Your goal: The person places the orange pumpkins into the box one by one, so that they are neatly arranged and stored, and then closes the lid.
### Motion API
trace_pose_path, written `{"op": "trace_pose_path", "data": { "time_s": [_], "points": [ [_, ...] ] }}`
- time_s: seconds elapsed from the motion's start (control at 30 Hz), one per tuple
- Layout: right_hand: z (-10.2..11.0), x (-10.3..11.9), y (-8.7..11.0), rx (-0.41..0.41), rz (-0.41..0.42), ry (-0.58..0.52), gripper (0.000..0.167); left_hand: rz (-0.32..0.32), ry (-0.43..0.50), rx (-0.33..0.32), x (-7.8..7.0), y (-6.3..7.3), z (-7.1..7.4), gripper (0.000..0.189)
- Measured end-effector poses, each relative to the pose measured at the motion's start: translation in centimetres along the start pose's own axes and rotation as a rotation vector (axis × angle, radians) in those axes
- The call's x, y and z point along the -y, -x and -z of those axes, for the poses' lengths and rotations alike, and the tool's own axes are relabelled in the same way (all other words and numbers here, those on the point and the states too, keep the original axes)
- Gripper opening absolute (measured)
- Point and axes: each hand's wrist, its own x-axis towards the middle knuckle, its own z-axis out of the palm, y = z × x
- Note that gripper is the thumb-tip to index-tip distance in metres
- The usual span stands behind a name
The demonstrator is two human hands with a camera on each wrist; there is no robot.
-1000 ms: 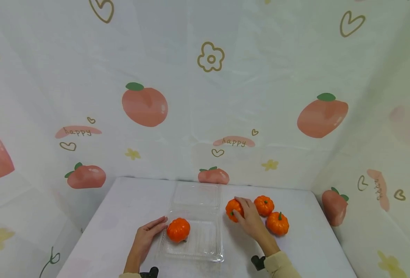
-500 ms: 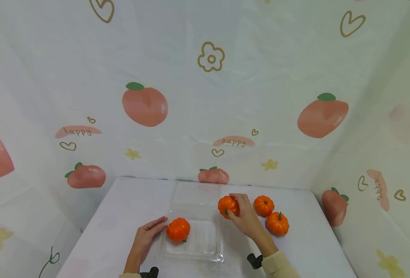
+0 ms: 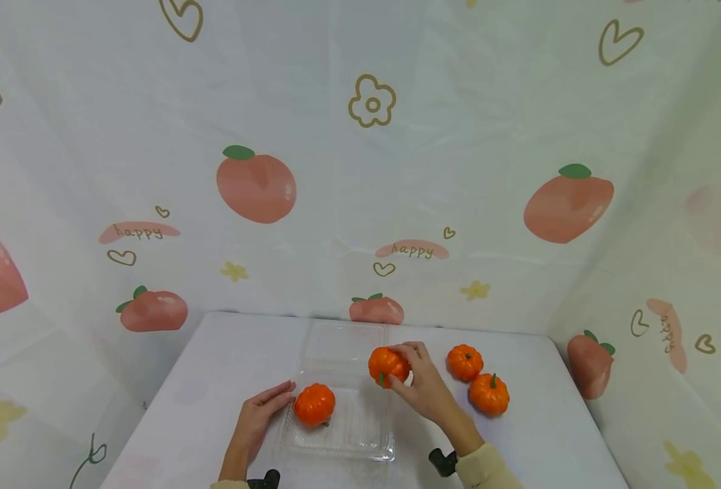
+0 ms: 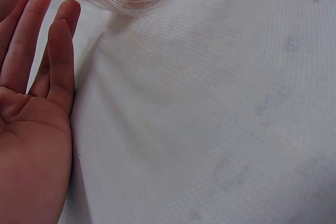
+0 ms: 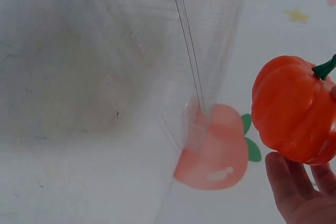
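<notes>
My right hand (image 3: 429,390) pinches a small orange pumpkin (image 3: 387,363) with a green stem. It overlaps the right back part of a clear plastic clamshell box (image 3: 363,428), which lies with its lid folded back. In the right wrist view the held pumpkin (image 5: 291,111) is at the right, with fingers (image 5: 283,182) below it. Another pumpkin (image 3: 314,404) sits in the left part of the box. My left hand (image 3: 257,421) rests by the box's left side, fingers straight and fingertips right at the rim. In the left wrist view its palm (image 4: 34,156) faces the camera.
Two more orange pumpkins, one farther back (image 3: 465,363) and one nearer (image 3: 489,394), stand on the white table (image 3: 537,435) to the right of my right hand. A printed white curtain (image 3: 458,136) hangs behind the table and at both sides.
My right hand has lifted the pumpkin and carried it left from beside the other two to the clamshell box. The left hand has stayed in place.
</notes>
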Motion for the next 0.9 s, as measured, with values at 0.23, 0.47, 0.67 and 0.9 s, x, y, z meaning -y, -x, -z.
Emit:
{"op": "trace_pose_path", "data": {
  "time_s": [0.23, 0.47, 0.67, 0.9],
  "points": [
    [-0.9, 0.1, 0.3, 0.046, 0.063, -0.024, 0.052, -0.003, 0.005, 0.002, -0.1, 0.2, 0.0, 0.059],
    [-1.7, 0.0, 0.6, 0.097, 0.139, -0.033, 0.056, 0.0, -0.008, 0.001, -0.2, 0.0, 0.0, 0.057],
    [-2.6, -0.3, 1.0, 0.139, 0.181, -0.011, 0.057, 0.009, -0.008, -0.004, -0.1, -0.1, 0.0, 0.058],
    [-3.6, -0.5, 1.2, 0.149, 0.223, -0.014, 0.054, 0.006, -0.011, -0.001, -0.3, 0.1, 0.0, 0.059]
  ]
}}
